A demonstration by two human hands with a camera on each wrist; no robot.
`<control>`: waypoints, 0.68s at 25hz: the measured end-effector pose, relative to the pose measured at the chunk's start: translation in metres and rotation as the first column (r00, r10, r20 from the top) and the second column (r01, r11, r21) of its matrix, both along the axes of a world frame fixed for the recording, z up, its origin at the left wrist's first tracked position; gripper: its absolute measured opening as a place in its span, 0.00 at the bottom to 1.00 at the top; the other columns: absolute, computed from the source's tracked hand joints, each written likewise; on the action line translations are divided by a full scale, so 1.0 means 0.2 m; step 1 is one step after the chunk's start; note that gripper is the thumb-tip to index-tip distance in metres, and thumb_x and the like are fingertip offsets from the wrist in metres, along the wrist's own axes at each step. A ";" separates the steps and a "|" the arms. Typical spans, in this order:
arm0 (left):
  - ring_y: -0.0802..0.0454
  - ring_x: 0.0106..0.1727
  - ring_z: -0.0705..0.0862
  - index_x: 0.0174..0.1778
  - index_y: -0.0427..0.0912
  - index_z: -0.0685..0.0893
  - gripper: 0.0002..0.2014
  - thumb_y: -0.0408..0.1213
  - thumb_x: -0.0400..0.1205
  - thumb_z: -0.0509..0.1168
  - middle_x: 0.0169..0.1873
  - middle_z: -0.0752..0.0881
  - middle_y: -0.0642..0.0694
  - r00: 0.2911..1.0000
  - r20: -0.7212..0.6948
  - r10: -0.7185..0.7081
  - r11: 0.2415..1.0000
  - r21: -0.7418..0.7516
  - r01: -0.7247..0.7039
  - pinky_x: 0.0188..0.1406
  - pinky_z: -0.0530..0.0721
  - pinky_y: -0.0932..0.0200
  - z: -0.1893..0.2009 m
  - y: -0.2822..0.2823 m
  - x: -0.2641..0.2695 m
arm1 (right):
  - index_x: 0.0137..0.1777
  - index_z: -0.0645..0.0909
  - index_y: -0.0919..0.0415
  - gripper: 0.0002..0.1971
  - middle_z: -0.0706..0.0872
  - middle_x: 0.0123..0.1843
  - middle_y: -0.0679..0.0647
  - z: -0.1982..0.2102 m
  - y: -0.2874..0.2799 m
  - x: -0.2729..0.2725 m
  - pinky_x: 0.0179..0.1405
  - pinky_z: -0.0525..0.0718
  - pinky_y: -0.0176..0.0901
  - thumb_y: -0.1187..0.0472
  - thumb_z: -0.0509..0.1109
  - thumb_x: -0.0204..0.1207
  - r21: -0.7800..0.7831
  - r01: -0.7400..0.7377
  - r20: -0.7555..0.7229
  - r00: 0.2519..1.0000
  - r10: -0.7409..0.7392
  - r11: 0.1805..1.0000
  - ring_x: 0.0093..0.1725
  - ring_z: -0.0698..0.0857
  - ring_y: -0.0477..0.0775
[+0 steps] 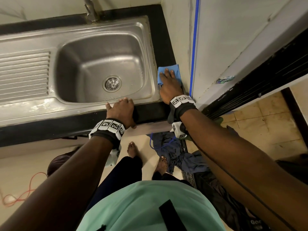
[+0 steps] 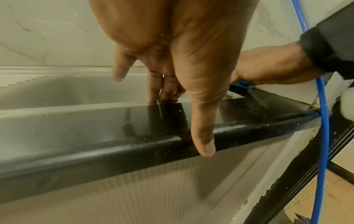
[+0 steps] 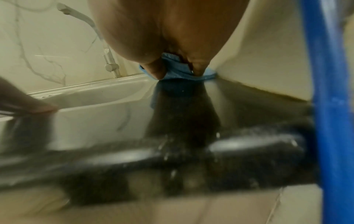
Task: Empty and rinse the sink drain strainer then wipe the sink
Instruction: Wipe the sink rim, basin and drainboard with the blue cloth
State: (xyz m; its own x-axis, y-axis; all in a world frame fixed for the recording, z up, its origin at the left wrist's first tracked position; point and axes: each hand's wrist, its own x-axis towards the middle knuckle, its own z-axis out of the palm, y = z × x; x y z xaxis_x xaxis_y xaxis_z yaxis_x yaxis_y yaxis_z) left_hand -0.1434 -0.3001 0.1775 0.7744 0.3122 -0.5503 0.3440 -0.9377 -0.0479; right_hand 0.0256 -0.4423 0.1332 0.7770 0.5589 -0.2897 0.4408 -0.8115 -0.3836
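Right hand is flat on the folded blue cloth, fingers stretched out straight and pressing it down onto the black stone surface, in the narrow strip between the right rim of the stainless steel sink and the cream wall. The cloth's left edge laps just onto the sink rim. From the right wrist view, the cloth bunches under the palm; the picture is blurred, so finer detail is lost.

Left hand rests over the front edge of the surface, released and holding nothing: fingers reach down to touch the near flange of the sink, the thumb hangs over the rounded black front lip.

Down in the basin, the round perforated metal drain strainer sits seated in the drain hole, well apart from both hands. Water droplets and wet patches show on the basin floor and near rim. The ribbed drainboard runs off to the left, and the base of the metal tap stands behind the basin.

A blue strip runs down the wall corner beside the right hand. On the floor below lies a heap of dark blue fabric by the person's bare feet, and an orange cable curls at lower left.
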 end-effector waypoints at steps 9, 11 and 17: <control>0.33 0.70 0.83 0.69 0.36 0.81 0.41 0.54 0.66 0.87 0.65 0.85 0.37 0.984 -0.085 -0.153 0.987 0.033 0.156 0.80 0.69 0.23 0.11 0.00 0.07 | 0.87 0.57 0.60 0.35 0.51 0.89 0.57 -0.05 -0.03 -0.42 0.82 0.59 0.66 0.63 0.63 0.79 -0.009 -0.201 0.029 0.979 0.201 0.980 0.88 0.47 0.63; 0.34 0.69 0.84 0.67 0.36 0.82 0.39 0.55 0.67 0.86 0.64 0.86 0.36 0.973 -0.110 -0.202 0.978 0.034 0.207 0.78 0.73 0.27 0.12 0.00 0.09 | 0.87 0.57 0.61 0.35 0.51 0.89 0.58 -0.04 0.02 -0.38 0.82 0.59 0.66 0.61 0.62 0.80 -0.038 -0.216 0.041 0.975 0.218 0.976 0.88 0.47 0.63; 0.36 0.64 0.86 0.65 0.39 0.85 0.38 0.69 0.72 0.76 0.61 0.87 0.38 0.965 -0.060 -0.254 0.966 0.024 0.256 0.71 0.79 0.35 0.10 0.07 0.14 | 0.87 0.52 0.60 0.34 0.48 0.90 0.56 -0.01 0.17 -0.15 0.85 0.56 0.64 0.58 0.60 0.83 -0.106 -0.235 0.045 0.969 0.241 0.966 0.88 0.44 0.60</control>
State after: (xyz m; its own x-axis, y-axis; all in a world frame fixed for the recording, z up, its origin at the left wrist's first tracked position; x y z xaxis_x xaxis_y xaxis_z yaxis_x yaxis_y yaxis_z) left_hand -0.1153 -0.2861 0.1974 0.7987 0.1262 -0.5883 0.0894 -0.9918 -0.0915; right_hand -0.0053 -0.4087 0.1319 0.6417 0.7006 -0.3121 0.6449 -0.7131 -0.2749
